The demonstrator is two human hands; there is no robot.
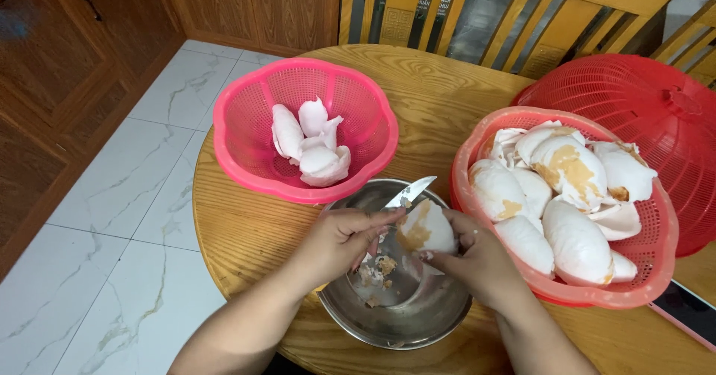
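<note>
While the left hand [339,237] grips a small steel-bladed knife [409,193] (tip slanting up-right), the right hand [477,259] clasps the white, brown-stained coconut-flesh piece [425,229] just beside it.

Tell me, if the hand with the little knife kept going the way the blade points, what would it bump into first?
The left hand holds a small knife pointing up and right. Going straight on, it would probably cross bare table between the pink basket and the piled basket; depth is hard to judge.
</note>
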